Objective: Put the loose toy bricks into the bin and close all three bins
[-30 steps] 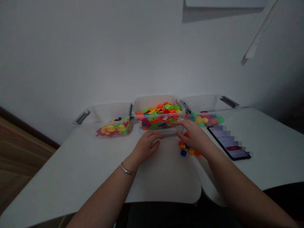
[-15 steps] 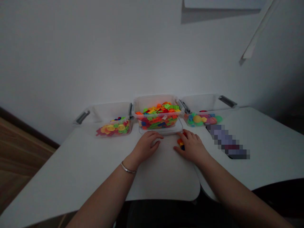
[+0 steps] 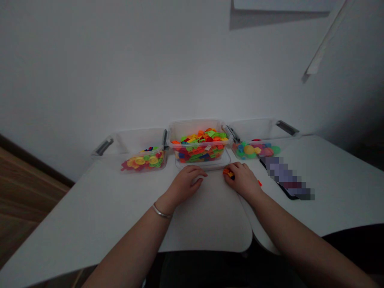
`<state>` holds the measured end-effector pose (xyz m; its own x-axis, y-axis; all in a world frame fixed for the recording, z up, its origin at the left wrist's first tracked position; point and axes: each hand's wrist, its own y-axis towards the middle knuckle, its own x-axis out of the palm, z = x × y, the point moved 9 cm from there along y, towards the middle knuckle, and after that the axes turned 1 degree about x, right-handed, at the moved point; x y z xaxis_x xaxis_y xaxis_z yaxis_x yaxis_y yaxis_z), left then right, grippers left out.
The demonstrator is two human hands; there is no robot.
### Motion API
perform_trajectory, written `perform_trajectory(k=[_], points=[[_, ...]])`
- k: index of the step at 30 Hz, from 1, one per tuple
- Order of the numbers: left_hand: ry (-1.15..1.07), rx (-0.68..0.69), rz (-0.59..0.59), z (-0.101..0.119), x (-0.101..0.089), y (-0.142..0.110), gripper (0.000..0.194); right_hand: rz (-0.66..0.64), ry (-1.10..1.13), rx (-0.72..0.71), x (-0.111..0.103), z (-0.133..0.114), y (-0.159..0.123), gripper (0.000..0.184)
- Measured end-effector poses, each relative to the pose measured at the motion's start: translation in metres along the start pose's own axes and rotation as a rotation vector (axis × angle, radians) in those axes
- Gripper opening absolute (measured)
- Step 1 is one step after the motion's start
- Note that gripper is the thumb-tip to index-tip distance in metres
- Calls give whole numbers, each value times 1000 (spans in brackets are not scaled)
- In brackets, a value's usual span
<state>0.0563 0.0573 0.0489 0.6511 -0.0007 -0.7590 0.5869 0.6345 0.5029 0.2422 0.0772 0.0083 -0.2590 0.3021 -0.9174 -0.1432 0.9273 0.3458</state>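
Near the counter's (image 3: 207, 228) far edge, left hand (image 3: 189, 183) and right hand (image 3: 243, 182) lie apart.
Right touches small blocks (image 3: 228, 173): light, stiff plastic, best pinched by their edges.

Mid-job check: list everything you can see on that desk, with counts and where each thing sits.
clear plastic boxes: three, grey latches, in a row along the far edge of the white table
bright plastic pieces: many, orange, green, red, blue, in the middle box
flat pieces: many, yellow, red, green, in the left box
round pieces: many, yellow, pink, teal, in the right box
small blocks: a few, orange, yellow, dark, at the right hand's fingertips
loose piece: one, red, on the table beyond the right hand
phone: one, black, blurred, on the table
left hand: one, bare, resting on the table
right hand: one, bare, on the table
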Motion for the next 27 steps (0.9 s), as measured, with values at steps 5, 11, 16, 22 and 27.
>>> perform_trajectory(k=[5,11,16,22,27], points=[[-4,-1,13,-1,-1,0,22,58,186,-75,-8,-12,0,21],[-5,-5,26,-5,1,0,23,27,253,-264,-8,-56,-5,25],[-11,-3,25,-2,1,1,23,-29,211,-359,1,-80,-2,31],[-22,-8,11,-4,4,1,26,18,244,-399,-11,-82,-3,38],[-6,2,-18,-4,8,0,31,250,258,-230,-47,-44,-6,25]])
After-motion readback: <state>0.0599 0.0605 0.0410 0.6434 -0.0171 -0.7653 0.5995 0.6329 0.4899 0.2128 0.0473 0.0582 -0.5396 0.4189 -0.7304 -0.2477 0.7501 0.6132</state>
